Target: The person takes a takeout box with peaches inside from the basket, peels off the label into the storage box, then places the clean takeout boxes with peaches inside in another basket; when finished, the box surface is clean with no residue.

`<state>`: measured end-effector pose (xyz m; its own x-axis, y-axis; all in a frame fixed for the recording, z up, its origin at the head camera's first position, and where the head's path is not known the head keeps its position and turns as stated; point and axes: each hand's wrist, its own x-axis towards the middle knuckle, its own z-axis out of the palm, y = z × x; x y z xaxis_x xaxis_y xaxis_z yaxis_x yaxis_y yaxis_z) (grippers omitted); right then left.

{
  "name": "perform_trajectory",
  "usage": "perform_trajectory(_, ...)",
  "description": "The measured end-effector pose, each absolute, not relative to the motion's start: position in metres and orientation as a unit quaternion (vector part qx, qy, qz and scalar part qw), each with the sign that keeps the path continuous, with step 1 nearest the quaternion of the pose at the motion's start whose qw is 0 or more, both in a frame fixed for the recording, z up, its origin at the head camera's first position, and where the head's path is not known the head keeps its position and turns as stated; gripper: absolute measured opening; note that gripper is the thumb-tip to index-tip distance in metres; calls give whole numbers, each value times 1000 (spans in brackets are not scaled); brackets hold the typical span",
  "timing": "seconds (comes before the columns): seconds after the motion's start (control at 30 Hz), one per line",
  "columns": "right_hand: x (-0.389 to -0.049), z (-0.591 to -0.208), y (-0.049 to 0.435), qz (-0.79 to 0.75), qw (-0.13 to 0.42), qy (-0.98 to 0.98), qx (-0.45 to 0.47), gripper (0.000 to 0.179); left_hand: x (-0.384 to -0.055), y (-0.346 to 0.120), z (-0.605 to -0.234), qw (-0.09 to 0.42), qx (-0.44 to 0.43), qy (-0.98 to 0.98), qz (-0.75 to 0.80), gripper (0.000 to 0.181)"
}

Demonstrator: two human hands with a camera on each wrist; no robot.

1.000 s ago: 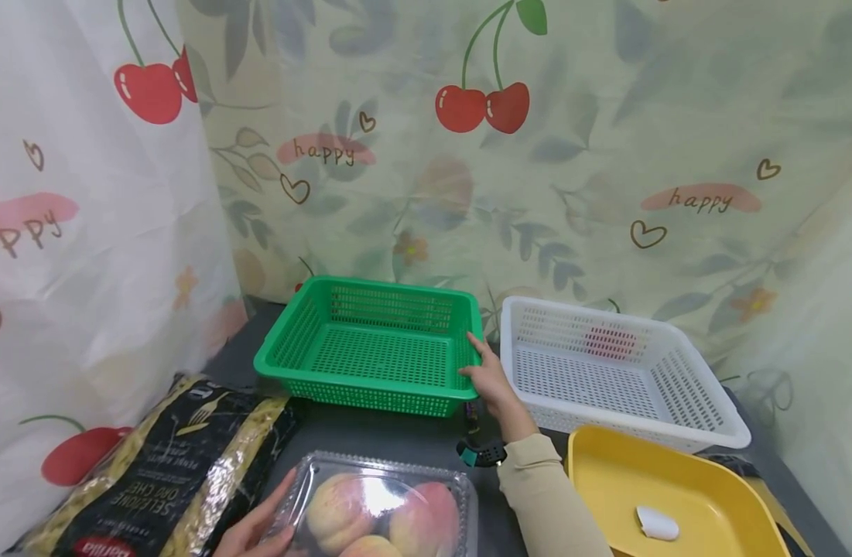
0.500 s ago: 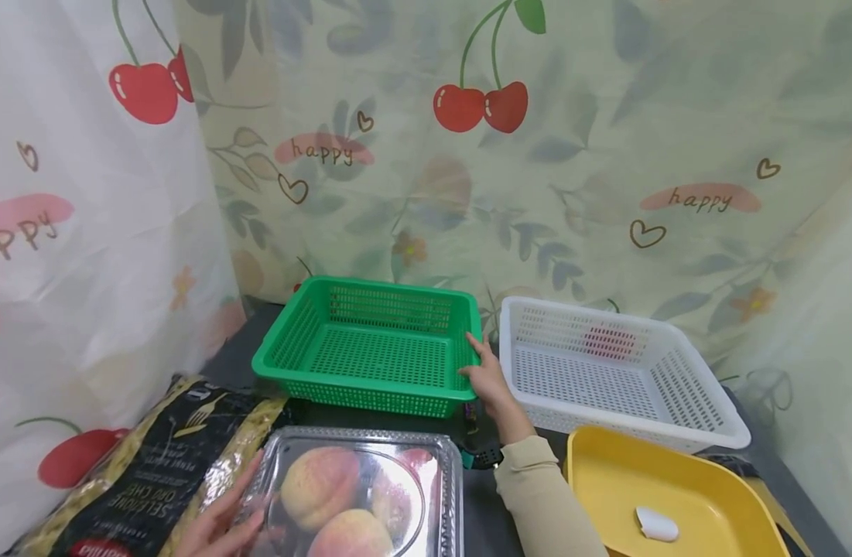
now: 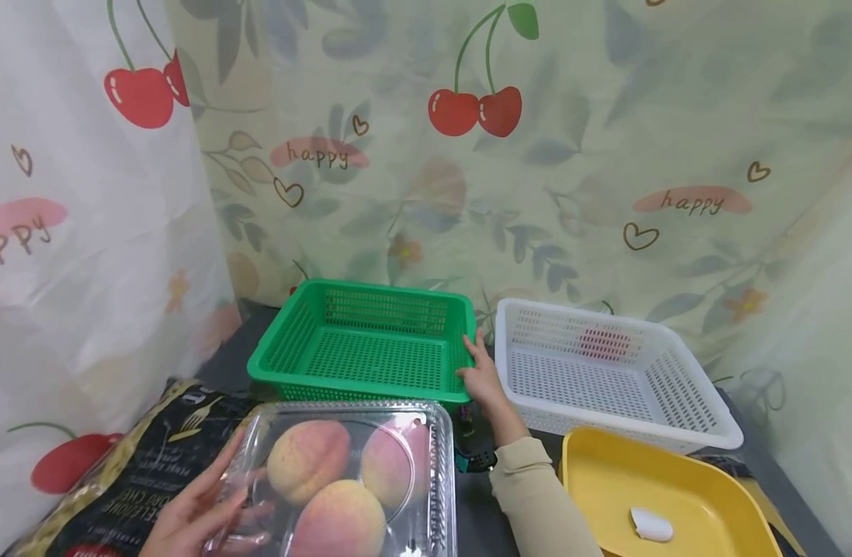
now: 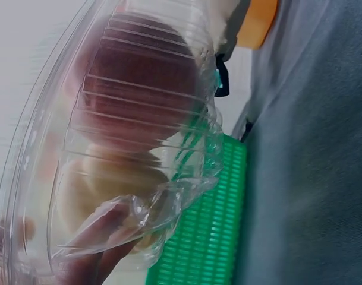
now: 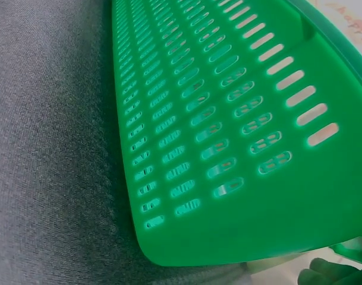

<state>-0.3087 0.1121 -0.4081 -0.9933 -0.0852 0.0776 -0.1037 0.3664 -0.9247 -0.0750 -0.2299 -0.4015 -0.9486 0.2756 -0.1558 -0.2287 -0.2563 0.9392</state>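
Observation:
My left hand holds a clear plastic clamshell box by its left side, in front of the green basket. Several peaches show through the lid, one peach at the near side. In the left wrist view, fingers support the underside of the box, which is lifted off the dark cloth. My right hand grips the right rim of the green basket, fingers over the edge. The right wrist view shows the basket's slotted wall up close, with a few fingertips at the lower right corner.
A white basket stands right of the green one. Nearer on the right is a yellow tray with a small white piece in it. A black pasta bag lies at the left. Printed curtains enclose the back and sides.
My left hand has raised the box of peaches and brought it left and forward, so it now overlaps the basket's front edge in the head view. The right hand stays on the basket rim.

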Motion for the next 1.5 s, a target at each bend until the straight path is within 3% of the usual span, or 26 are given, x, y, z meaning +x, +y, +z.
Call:
perform_trajectory(0.17,-310,-411,110,553,9,-831,61,70,-75,-224,-385,91,-96,652,747,64)
perform_trajectory(0.27,-310,-411,110,551,7,-833,58,69,-77,-224,-376,60,-119,661,739,63)
perform_trajectory(0.77,-312,-410,113,563,2,-824,64,69,-147,-233,-333,-3,63,630,774,68)
perform_trajectory(1.5,-307,-404,113,562,4,-825,61,69,-238,-200,-312,-2,28,694,719,62)
